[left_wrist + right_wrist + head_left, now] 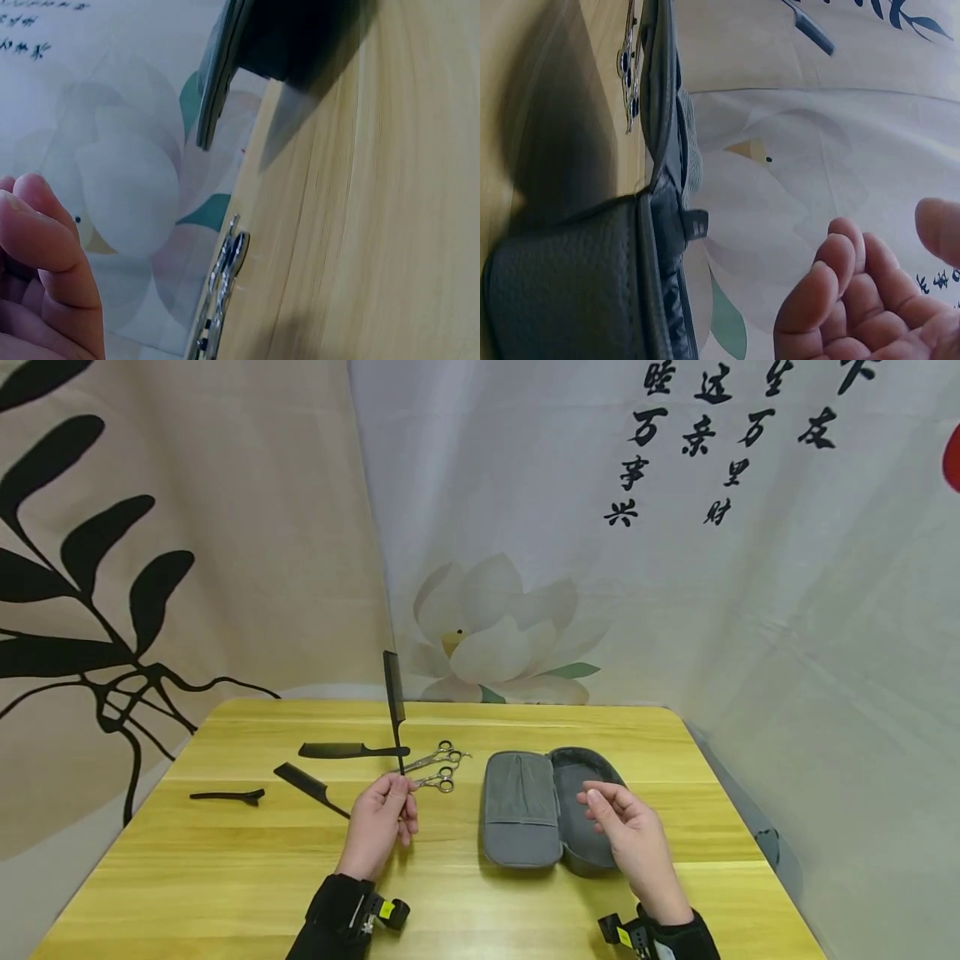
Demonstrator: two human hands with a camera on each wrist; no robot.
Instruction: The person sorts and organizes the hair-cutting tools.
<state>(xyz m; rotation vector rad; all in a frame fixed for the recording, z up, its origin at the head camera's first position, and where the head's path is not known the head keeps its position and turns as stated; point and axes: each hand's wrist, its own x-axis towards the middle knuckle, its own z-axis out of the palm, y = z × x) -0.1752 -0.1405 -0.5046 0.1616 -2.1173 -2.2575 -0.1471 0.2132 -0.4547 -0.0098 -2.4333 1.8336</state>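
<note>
In the head view, my left hand [378,827] pinches the thin end of a black comb [394,689] between thumb and fingers, its toothed part pointing up. Behind that hand lie a second black comb [333,750], flat and sideways, and a third comb [303,783] set at a slant. Two pairs of silver scissors [444,781] lie just beyond the fingers, their blades partly hidden. My right hand [637,839], fingers loosely bent and holding nothing, hovers by the right half of an unzipped grey case [521,845]. The right wrist view shows its bent fingers [810,300] apart from the case.
A black hair clip [227,796] lies at the left of the wooden table [465,918]. The grey case lies spread in two halves, a pocketed flap left and a deeper shell right. Behind the table's far edge hangs a printed cloth [510,527].
</note>
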